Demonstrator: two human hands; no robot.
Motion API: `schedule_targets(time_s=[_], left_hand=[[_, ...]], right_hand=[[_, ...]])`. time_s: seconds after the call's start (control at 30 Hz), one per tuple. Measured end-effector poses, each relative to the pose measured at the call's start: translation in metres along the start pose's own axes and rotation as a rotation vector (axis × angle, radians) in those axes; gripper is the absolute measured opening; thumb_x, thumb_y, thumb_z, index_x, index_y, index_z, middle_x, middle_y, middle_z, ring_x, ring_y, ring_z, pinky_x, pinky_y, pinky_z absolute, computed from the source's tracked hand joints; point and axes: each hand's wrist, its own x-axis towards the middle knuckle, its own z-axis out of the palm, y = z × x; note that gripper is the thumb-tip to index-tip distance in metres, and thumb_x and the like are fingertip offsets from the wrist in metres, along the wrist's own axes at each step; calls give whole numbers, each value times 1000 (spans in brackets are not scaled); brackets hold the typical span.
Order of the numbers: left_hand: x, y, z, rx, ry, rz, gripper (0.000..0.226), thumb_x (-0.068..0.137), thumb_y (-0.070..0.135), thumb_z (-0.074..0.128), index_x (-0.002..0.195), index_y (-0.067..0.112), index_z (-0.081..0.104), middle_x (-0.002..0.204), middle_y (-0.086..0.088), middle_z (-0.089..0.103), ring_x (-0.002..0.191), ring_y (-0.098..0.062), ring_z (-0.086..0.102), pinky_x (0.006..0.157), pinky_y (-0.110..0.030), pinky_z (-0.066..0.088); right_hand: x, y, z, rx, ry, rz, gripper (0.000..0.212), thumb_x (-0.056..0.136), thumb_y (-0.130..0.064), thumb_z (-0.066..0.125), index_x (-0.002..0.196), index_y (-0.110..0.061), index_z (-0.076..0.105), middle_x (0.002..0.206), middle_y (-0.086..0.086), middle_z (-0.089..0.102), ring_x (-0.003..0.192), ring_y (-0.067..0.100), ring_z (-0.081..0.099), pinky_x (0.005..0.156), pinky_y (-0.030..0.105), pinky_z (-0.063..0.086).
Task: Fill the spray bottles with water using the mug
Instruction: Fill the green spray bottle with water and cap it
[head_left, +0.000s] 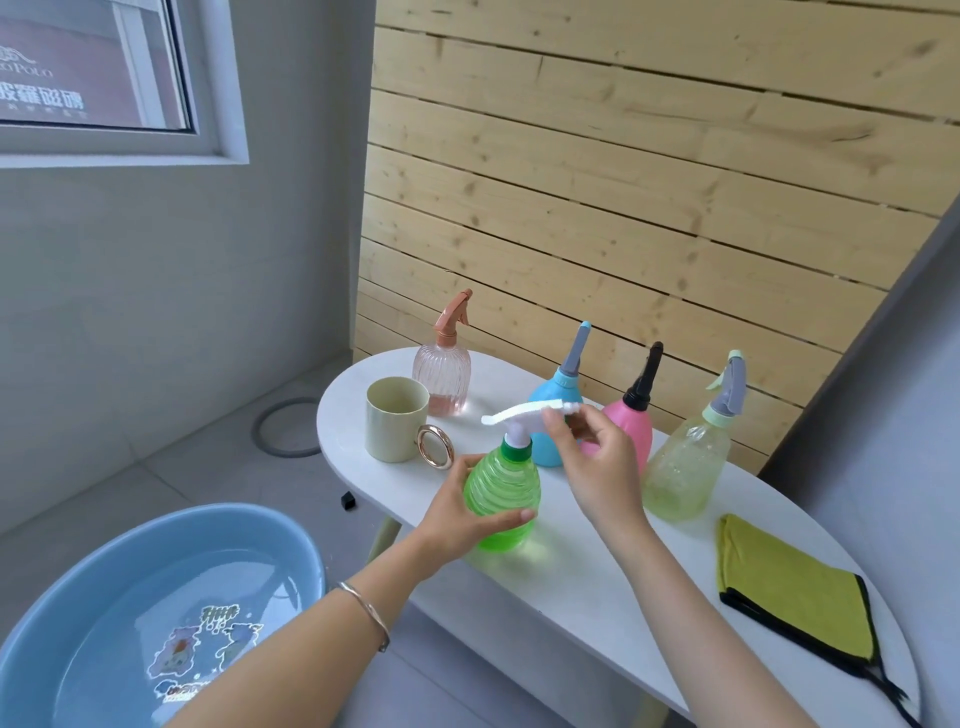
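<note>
A green ribbed spray bottle stands on the white oval table. My left hand grips its body from the left. My right hand pinches the bottle's white spray head on top. A cream mug with a gold ring handle stands to the left. Behind are a clear pink bottle, a blue bottle, a pink bottle with a black nozzle and a yellowish clear bottle.
A blue basin holding water sits on the floor at lower left. A folded yellow cloth lies on the table's right end. A wooden slat wall stands behind the table; a grey wall rises on the right.
</note>
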Motion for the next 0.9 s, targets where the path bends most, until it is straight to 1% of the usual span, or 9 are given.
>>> schedule_targets(time_s=[0.1,0.2,0.37,0.47,0.6,0.7,0.77,0.83,0.9], left_hand=[[1,1,-2,13,10,3,73,65,26,91,123,26,46,118,4,63,104,-1,62,75,-9,49],[1,1,-1,15,13,12,72,67,22,90,124,21,47,116,4,62,97,7,61,71,-6,46],[1,0,-1,21,-8,1,74,66,27,91,125,24,46,119,4,62,102,1,62,72,-7,48],[0,-2,-1,20,-4,-3,73,65,29,91,123,26,47,119,3,63,105,-4,63,74,-9,49],[1,-1,0,20,-10,4,71,65,27,91,120,27,47,119,1,63,104,-6,64,76,-13,51],[2,0,0,19,-10,6,69,66,24,91,119,26,47,118,0,63,103,-6,64,75,-12,51],[3,0,0,25,-4,6,69,66,23,91,119,26,47,117,1,63,102,-4,64,75,-11,50],[2,1,0,40,-1,9,69,67,23,90,121,24,47,116,4,63,98,7,61,75,-7,47],[1,1,0,63,-1,16,70,68,23,89,123,22,46,114,9,60,90,20,56,72,-2,43]], right_hand=[[-17,-8,-4,-4,5,-37,18,89,-35,58,83,-22,68,78,-11,70,74,0,61,68,8,43],[-30,-10,-7,36,-206,-23,33,91,-42,50,102,-20,72,92,-11,73,84,3,66,78,13,48],[-10,7,-20,182,-186,118,23,99,-20,46,95,-24,68,89,-10,74,89,6,68,83,21,52],[11,22,-20,57,-470,179,28,95,-12,55,112,-33,63,119,-11,66,119,9,56,106,30,41],[22,20,-7,49,-677,206,23,87,-23,65,108,-33,66,123,-14,64,124,3,51,106,23,38],[28,16,-3,11,-639,190,18,84,-19,71,101,-25,70,112,-8,70,110,-2,59,95,16,44],[24,14,2,-23,-508,146,15,77,-19,78,90,-22,70,95,-8,71,85,-11,60,79,12,45],[14,15,16,-75,-282,61,26,69,-21,84,74,-25,59,74,-13,60,65,-9,53,67,13,40],[1,20,34,-109,-81,22,48,64,-24,88,66,-27,39,63,-15,44,58,-3,46,59,12,34]])
